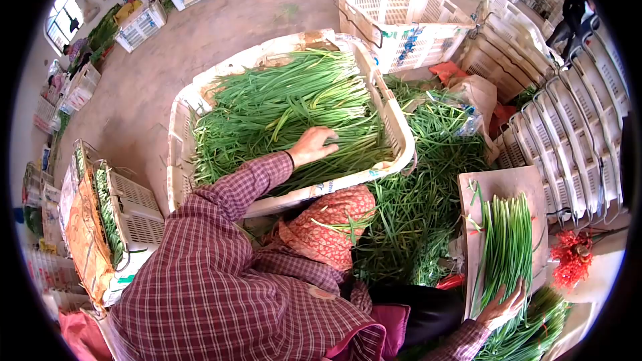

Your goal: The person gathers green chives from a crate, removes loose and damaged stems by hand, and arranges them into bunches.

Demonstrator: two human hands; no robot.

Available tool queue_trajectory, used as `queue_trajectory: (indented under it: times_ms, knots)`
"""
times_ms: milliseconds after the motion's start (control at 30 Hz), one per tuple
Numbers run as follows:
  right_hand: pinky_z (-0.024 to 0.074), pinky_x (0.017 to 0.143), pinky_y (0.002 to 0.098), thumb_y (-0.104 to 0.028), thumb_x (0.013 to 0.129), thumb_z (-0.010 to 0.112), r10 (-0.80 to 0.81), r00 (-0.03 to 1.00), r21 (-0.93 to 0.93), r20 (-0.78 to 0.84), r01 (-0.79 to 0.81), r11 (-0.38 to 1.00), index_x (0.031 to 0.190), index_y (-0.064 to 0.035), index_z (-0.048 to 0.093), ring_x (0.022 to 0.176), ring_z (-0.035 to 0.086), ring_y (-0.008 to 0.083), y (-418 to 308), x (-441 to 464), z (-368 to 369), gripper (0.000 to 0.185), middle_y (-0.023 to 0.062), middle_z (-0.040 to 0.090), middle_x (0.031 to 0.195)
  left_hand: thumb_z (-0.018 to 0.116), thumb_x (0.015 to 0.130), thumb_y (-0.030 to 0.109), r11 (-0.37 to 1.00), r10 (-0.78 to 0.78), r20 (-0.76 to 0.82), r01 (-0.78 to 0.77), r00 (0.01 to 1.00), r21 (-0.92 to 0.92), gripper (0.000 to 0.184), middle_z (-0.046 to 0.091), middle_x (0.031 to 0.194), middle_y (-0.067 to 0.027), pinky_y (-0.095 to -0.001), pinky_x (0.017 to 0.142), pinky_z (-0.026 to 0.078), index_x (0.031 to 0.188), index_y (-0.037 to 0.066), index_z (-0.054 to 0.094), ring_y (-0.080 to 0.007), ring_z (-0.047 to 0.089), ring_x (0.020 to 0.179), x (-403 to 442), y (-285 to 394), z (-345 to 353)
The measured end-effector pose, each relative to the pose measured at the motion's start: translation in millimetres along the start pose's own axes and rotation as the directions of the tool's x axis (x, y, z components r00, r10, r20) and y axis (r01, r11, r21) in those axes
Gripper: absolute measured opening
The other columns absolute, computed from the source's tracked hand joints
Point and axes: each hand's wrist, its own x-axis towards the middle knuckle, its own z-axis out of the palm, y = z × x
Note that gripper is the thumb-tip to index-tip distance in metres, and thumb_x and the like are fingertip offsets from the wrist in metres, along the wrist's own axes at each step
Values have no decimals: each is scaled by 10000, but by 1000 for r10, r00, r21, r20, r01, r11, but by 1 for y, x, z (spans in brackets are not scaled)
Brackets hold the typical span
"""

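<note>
My left hand reaches over the near side of a white plastic crate filled with long green chives. Its fingers are slightly curved and apart, resting on or just above the leaves; nothing is visibly gripped. At the lower right, my right hand lies with spread fingers against the lower end of a bunch of chives. That bunch lies lengthwise on a tilted board. Whether the hidden thumb presses the bunch, I cannot tell. Both sleeves are plaid.
Loose chives pile between crate and board. Red ties hang at right, above more chives. A white crate stands behind, stacked crates at right, and a filled crate at left. Other people are far back.
</note>
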Motion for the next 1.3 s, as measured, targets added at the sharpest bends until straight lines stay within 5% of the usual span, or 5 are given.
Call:
queue_trajectory:
  times_ms: [633, 900, 1000, 1167, 1300]
  knots:
    - [392, 939, 438, -238, 856, 632, -401, 869, 540, 289, 198, 818, 1165, -46, 581, 1026, 545, 318, -236, 32, 25, 367, 127, 592, 1111, 696, 773, 436, 985, 34, -132, -11, 991, 171, 593, 517, 963, -199, -405, 838, 427, 1031, -80, 561, -324, 486, 934, 4, 14, 50]
    - [415, 897, 421, -145, 807, 662, -455, 812, 582, 366, 182, 793, 1137, -67, 599, 961, 556, 313, -255, 27, 40, 346, 119, 607, 1046, 758, 691, 422, 993, -100, -65, 95, 993, -77, 647, 552, 934, -169, -433, 847, 415, 1092, -46, 562, -334, 520, 923, 12, 13, 60]
    - [426, 878, 418, -149, 813, 657, -461, 799, 587, 385, 174, 791, 1116, -69, 611, 939, 563, 314, -252, 27, 46, 317, 118, 615, 1018, 708, 726, 502, 943, -260, 239, 299, 936, -146, 783, 560, 1174, -236, -395, 1007, 392, 1249, -43, 505, -344, 511, 1149, 25, 15, 37]
    - [438, 852, 418, -132, 823, 642, -466, 793, 613, 392, 153, 775, 1082, -65, 627, 915, 579, 313, -245, 24, 56, 268, 117, 626, 980, 777, 679, 342, 689, -316, 301, 436, 900, -579, 784, 578, 1104, -247, -334, 815, 483, 1225, -140, 488, -218, 595, 886, 28, 4, 13]
    - [441, 847, 415, -124, 825, 636, -471, 791, 610, 390, 162, 776, 1075, -56, 627, 907, 582, 315, -249, 29, 56, 260, 124, 627, 977, 763, 673, 368, 521, -264, 373, 456, 890, -721, 807, 456, 1244, -242, -356, 980, 368, 1237, -132, 475, -257, 461, 1141, 25, 24, -40]
